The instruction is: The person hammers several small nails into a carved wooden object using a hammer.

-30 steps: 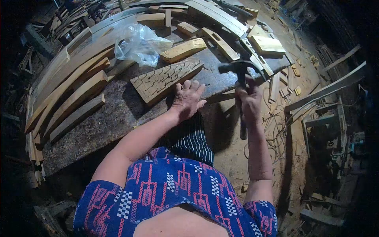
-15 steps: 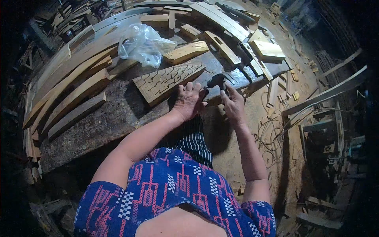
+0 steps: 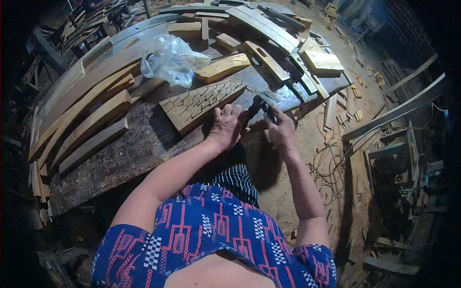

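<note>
A wooden block [image 3: 204, 103] with rows of carved, stepped grooves on its upper face lies at a slant near the front edge of the workbench [image 3: 122, 151]. Against the block's near right side is my left hand [image 3: 226, 126], fingers curled, closed around a dark, slim tool [image 3: 249, 114] that shows between thumb and forefinger; its working end is hidden. Just to the right, my right hand [image 3: 281, 128] grips a hammer [image 3: 264, 99]. The dark hammer head is right at the top of the slim tool and overlaps it in this view.
Behind the block lie a clear plastic bag [image 3: 170, 61] and a pale wood piece [image 3: 223, 67]. Curved timbers [image 3: 96, 120] fill the bench's left side. Planks and a short block [image 3: 324, 63] sit at the back right. Offcuts and a cable [image 3: 331, 165] lie on the floor.
The hammer head has turned and come against the dark tool at my left hand. My right hand has shifted slightly left and down; the view has shifted a little.
</note>
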The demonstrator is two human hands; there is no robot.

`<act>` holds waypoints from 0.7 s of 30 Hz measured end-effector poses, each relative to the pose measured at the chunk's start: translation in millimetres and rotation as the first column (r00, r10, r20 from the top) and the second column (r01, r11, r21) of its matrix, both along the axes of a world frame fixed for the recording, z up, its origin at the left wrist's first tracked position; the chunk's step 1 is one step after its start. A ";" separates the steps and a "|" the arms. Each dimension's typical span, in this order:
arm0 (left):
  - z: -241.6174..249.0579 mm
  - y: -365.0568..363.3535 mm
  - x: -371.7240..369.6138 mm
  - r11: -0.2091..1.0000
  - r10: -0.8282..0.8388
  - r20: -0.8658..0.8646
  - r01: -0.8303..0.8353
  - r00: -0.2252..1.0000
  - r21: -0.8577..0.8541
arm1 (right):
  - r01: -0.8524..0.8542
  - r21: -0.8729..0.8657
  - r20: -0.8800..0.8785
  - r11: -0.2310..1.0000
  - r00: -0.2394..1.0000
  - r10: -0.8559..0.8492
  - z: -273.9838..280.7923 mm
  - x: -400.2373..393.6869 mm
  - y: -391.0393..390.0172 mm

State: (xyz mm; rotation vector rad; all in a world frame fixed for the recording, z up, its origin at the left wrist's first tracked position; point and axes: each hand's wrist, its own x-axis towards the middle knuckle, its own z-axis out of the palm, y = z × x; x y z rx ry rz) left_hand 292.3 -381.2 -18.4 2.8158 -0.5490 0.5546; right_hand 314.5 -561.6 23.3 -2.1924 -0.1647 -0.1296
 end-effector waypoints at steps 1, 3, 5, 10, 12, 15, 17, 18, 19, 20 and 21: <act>-0.7 -0.1 0.2 1.000 0.005 0.004 -0.005 1.000 0.018 | 0.011 -0.079 0.011 0.997 1.000 -0.010 1.8 -1.2 0.4; -2.2 -0.9 0.4 0.999 0.003 -0.006 -0.003 1.000 0.035 | 0.011 -0.013 0.020 1.000 1.000 -0.011 13.4 -4.2 3.0; -3.1 -0.9 1.6 0.999 0.005 -0.011 -0.004 1.000 0.049 | -0.004 -0.052 0.036 0.999 0.999 0.006 32.2 -5.5 6.4; 0.4 -3.7 0.9 0.992 0.050 -0.075 -0.041 0.996 0.122 | -0.050 -0.275 0.038 0.960 0.997 0.062 14.0 -1.2 2.4; -1.5 -3.1 0.6 0.997 0.025 -0.018 -0.023 1.000 0.073 | -0.071 -0.332 0.042 0.941 0.995 0.090 11.1 -2.9 0.7; -1.7 -1.1 1.0 0.999 0.013 -0.015 -0.013 1.000 0.042 | -0.084 -0.355 0.015 0.931 0.995 0.095 11.2 -2.4 2.7; -1.6 -0.3 1.9 0.999 0.016 -0.061 -0.013 0.998 0.052 | -0.051 -0.260 0.112 0.964 0.990 0.082 17.5 -4.4 1.7; -2.3 0.1 1.9 1.000 0.007 -0.047 -0.005 0.999 0.030 | -0.037 -0.235 0.074 0.971 0.996 0.056 30.0 -7.5 6.4; -2.8 0.3 2.0 1.000 -0.003 -0.033 0.003 0.999 0.008 | -0.038 -0.236 0.072 0.971 0.996 0.056 28.0 -7.1 5.6; -2.8 -0.1 2.4 1.000 -0.002 -0.033 0.003 0.999 0.008 | -0.034 -0.245 0.115 0.969 0.991 0.064 24.5 -6.3 4.5; -0.8 -1.2 1.9 0.999 0.007 -0.036 -0.006 0.999 0.035 | -0.031 -0.254 0.157 0.967 0.985 0.073 22.2 -6.3 3.7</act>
